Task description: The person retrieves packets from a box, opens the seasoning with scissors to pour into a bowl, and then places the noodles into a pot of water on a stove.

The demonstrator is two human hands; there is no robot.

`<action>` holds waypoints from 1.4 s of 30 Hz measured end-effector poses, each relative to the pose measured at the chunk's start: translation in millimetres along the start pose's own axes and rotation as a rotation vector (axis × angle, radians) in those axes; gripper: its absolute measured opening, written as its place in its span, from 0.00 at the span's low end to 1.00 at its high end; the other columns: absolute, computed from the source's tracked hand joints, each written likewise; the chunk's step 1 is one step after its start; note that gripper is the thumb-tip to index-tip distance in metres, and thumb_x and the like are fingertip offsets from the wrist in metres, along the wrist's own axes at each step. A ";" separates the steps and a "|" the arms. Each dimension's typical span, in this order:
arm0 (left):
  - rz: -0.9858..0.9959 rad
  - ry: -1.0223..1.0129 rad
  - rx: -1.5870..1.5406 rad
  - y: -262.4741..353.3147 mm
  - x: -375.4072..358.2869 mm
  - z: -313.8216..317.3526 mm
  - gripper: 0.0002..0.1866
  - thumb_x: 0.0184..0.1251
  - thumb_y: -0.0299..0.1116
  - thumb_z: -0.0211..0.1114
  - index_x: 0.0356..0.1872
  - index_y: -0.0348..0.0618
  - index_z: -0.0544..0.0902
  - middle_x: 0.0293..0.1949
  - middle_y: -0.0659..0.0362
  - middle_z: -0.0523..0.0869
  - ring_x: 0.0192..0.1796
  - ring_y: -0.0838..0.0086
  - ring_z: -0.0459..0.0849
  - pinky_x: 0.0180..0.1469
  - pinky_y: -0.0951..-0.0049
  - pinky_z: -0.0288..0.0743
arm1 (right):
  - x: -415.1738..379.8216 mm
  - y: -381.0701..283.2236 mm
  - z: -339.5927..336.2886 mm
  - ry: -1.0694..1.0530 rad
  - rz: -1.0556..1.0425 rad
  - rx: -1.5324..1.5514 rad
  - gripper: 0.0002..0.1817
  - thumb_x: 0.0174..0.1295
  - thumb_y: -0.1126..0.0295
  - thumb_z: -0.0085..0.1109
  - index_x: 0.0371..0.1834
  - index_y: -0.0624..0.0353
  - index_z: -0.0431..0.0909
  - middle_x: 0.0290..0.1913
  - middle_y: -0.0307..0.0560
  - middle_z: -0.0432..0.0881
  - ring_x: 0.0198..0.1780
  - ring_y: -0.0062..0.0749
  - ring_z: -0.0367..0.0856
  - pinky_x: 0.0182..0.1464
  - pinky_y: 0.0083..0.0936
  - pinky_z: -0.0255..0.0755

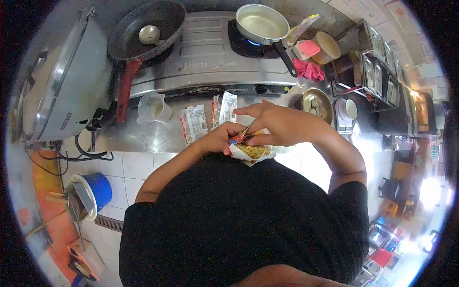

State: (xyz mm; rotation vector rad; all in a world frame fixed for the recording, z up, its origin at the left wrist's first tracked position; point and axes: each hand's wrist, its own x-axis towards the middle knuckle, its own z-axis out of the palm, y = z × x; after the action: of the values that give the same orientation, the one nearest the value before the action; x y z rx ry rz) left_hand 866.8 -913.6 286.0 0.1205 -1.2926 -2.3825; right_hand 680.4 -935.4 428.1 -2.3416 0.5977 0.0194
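Observation:
Close to my chest, at the counter's front edge, is a torn-open instant noodle packet (237, 139) with a yellowish block of dry noodles (254, 152) showing in its mouth. My left hand (216, 138) is closed around the left side of the packet. From the right, my right hand (282, 125) reaches over it, thumb and a finger closed at the packet's upper edge while another finger points out left. What lies between those fingertips is partly hidden. Just beyond my hands, flat seasoning sachets (194, 120) and a white-and-red sachet (228, 106) lie on the steel counter.
A saucepan (262, 21) of liquid sits over a blue flame at the back, its handle jutting toward me. At left stand a dark wok (122, 36) holding a ladle (149, 34), and a plastic measuring jug (155, 109). A metal bowl (317, 106) and scale (344, 125) are at right.

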 end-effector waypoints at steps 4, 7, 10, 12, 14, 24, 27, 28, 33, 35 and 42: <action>-0.006 0.065 0.003 -1.2 -1.8 0.4 0.48 0.23 0.55 0.75 0.51 0.34 0.74 0.44 0.60 0.81 0.47 0.78 0.77 0.51 0.77 0.69 | 0.6 -2.1 0.0 -0.040 0.058 -0.015 0.12 0.55 0.59 0.57 0.36 0.54 0.83 0.61 0.58 0.65 0.60 0.51 0.64 0.61 0.46 0.54; -0.034 0.105 0.059 -3.8 -2.4 -2.6 0.45 0.22 0.55 0.74 0.47 0.35 0.76 0.42 0.61 0.82 0.45 0.80 0.77 0.49 0.77 0.70 | 3.4 -1.3 5.1 -0.063 0.112 0.004 0.12 0.55 0.58 0.57 0.35 0.53 0.83 0.61 0.58 0.65 0.60 0.51 0.64 0.61 0.44 0.55; -0.031 0.118 0.094 -9.3 -2.6 -5.8 0.44 0.21 0.56 0.73 0.45 0.35 0.78 0.40 0.62 0.82 0.44 0.80 0.78 0.47 0.77 0.70 | 5.4 2.9 10.1 -0.084 0.135 0.034 0.13 0.55 0.57 0.57 0.36 0.53 0.83 0.61 0.57 0.65 0.60 0.50 0.64 0.61 0.45 0.54; -0.025 0.123 0.116 -9.5 -3.3 -5.8 0.44 0.20 0.56 0.73 0.44 0.35 0.78 0.39 0.63 0.82 0.43 0.80 0.78 0.47 0.77 0.70 | 6.6 2.8 11.4 -0.087 0.122 0.054 0.14 0.55 0.57 0.57 0.36 0.53 0.82 0.61 0.57 0.65 0.61 0.50 0.64 0.61 0.46 0.54; -0.084 0.152 0.128 -7.4 -4.2 -4.5 0.43 0.20 0.56 0.73 0.43 0.36 0.79 0.38 0.63 0.82 0.43 0.80 0.78 0.46 0.78 0.70 | 7.7 0.1 11.4 -0.087 0.135 0.008 0.14 0.55 0.57 0.58 0.37 0.53 0.82 0.62 0.55 0.65 0.61 0.50 0.64 0.61 0.51 0.53; -0.073 0.255 0.093 -19.1 -11.5 -9.1 0.36 0.20 0.56 0.76 0.34 0.40 0.79 0.35 0.65 0.81 0.38 0.81 0.78 0.40 0.80 0.69 | 11.1 -4.1 19.0 -0.094 0.192 -0.031 0.09 0.52 0.66 0.58 0.35 0.50 0.82 0.63 0.50 0.63 0.63 0.45 0.62 0.64 0.62 0.40; -0.027 0.216 -0.020 -13.9 -9.0 -3.8 0.41 0.19 0.58 0.76 0.38 0.40 0.78 0.37 0.64 0.81 0.40 0.81 0.78 0.41 0.80 0.69 | 10.6 -3.3 22.3 -0.053 0.140 -0.170 0.08 0.49 0.68 0.59 0.33 0.50 0.82 0.62 0.47 0.64 0.64 0.41 0.61 0.64 0.63 0.37; -0.023 0.217 -0.050 -16.0 -7.2 -4.6 0.43 0.19 0.59 0.76 0.40 0.39 0.78 0.38 0.64 0.81 0.41 0.81 0.77 0.42 0.80 0.69 | 9.4 -4.3 20.8 0.007 0.126 -0.187 0.08 0.48 0.68 0.59 0.33 0.50 0.82 0.62 0.46 0.65 0.64 0.40 0.61 0.64 0.63 0.36; 0.044 0.268 0.017 2.2 -7.4 11.3 0.49 0.18 0.62 0.74 0.47 0.37 0.76 0.40 0.64 0.81 0.44 0.82 0.77 0.44 0.80 0.69 | 4.1 -18.9 8.7 0.152 0.107 -0.269 0.08 0.47 0.67 0.61 0.31 0.51 0.83 0.61 0.43 0.66 0.63 0.38 0.63 0.64 0.63 0.35; -0.003 0.338 0.040 -1.0 -9.0 9.4 0.50 0.18 0.62 0.74 0.48 0.37 0.76 0.40 0.65 0.81 0.44 0.82 0.77 0.45 0.80 0.69 | 2.0 -23.6 8.0 0.277 0.057 -0.325 0.07 0.46 0.66 0.62 0.29 0.52 0.83 0.60 0.43 0.66 0.62 0.38 0.64 0.64 0.63 0.36; 0.017 0.193 0.093 -17.5 -5.9 -11.2 0.48 0.18 0.62 0.74 0.46 0.38 0.77 0.40 0.64 0.81 0.42 0.82 0.77 0.44 0.80 0.69 | -4.8 -30.2 -4.8 0.415 0.065 -0.293 0.06 0.46 0.69 0.64 0.28 0.55 0.82 0.55 0.43 0.72 0.58 0.37 0.69 0.65 0.60 0.37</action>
State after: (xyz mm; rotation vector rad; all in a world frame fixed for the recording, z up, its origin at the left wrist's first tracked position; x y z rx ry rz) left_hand 869.6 -911.6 264.6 0.3563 -1.3065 -2.2344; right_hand 688.2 -917.1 451.9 -2.6278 0.9255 -0.3805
